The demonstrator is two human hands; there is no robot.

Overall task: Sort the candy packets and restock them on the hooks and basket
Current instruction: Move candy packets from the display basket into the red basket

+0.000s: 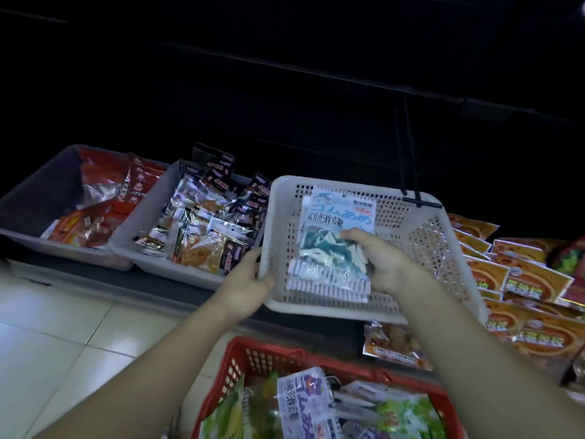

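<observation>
A white perforated basket [421, 236] sits on the shelf edge at centre. My left hand [247, 280] grips its near left corner. My right hand [384, 264] holds a blue and white candy packet [335, 223] inside the basket, fingers curled over its middle. Below, a red basket [253, 359] holds several more candy packets, one purple and white [307, 403], others green [228, 413]. Two dark hooks [411, 172] hang down behind the white basket's far right corner.
Left of the white basket stand two grey bins: one [152, 248] with black and orange snack packs, one [34, 201] with red packs. Orange snack bags [522, 280] lie stacked at the right. Pale floor tiles [47, 327] spread at lower left. The upper shelving is dark.
</observation>
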